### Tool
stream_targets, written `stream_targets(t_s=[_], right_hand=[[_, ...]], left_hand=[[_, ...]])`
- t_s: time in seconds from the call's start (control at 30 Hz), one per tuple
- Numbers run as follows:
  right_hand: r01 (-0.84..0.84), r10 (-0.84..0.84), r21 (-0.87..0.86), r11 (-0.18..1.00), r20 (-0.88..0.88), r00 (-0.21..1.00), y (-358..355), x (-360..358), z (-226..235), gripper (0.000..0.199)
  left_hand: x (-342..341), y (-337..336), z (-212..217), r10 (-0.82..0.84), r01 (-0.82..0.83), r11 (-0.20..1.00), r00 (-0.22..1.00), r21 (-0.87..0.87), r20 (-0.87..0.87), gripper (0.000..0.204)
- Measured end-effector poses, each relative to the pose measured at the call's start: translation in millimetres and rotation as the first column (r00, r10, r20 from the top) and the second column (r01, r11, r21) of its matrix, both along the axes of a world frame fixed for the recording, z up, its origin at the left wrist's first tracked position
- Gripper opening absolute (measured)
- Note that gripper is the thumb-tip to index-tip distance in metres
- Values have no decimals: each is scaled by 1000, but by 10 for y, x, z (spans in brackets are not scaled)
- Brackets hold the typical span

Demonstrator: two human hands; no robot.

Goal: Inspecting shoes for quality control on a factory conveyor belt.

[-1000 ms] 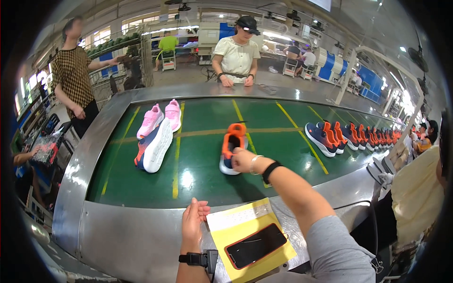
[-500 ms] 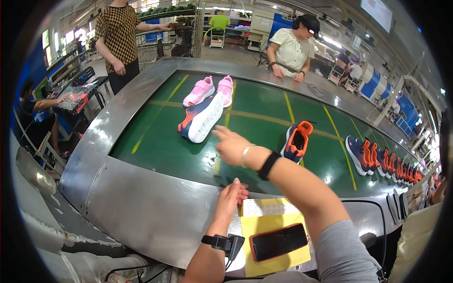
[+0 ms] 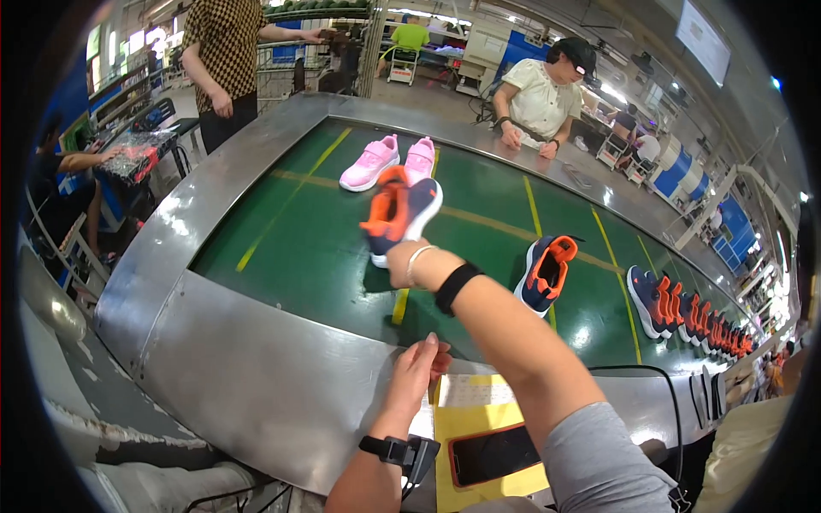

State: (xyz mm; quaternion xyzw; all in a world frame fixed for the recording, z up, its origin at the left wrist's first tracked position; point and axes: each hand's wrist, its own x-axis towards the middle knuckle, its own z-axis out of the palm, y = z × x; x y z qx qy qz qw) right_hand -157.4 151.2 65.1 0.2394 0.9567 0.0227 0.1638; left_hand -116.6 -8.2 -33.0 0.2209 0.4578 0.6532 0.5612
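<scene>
The green belt (image 3: pixel 295 265) bears two pink shoes (image 3: pixel 372 165); right hand (image 3: pixel 404 263) grips a navy shoe (image 3: pixel 420 200), left hand (image 3: pixel 414 371) empty.

We see navy, orange and white sneakers (image 3: pixel 421 205), pink-and-white sneakers (image 3: pixel 372 167) and a green conveyor belt (image 3: pixel 487 256) striped in yellow. Our sleeve (image 3: pixel 607 462) is plain grey, our wristband (image 3: pixel 457 288) black, the phone (image 3: pixel 492 456) black edged in red; we also find a shirt (image 3: pixel 235 38) checked in black and tan.

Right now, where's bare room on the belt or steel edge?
Bare: belt left of the pink shoes; belt between right hand and lone shoe; steel edge left of left hand. Crowded: right hand up to the pink shoes; the shoe row.
</scene>
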Motion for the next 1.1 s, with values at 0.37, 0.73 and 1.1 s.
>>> stream_targets(t_s=[0.37, 0.73, 1.1], right_hand=[[140, -143, -32, 990, -324, 935, 311, 27, -331, 29], [-274, 43, -261, 926, -648, 761, 41, 1049, 184, 12], [-463, 152, -448, 764, -573, 805, -1266, 2115, 610, 7]], left_hand=[[-13, 53, 24, -42, 42, 999, 999, -11, -17, 46], [-115, 2, -12, 68, -72, 997, 941, 0, 332, 67], [-232, -101, 22, -210, -125, 895, 729, 428, 652, 59]])
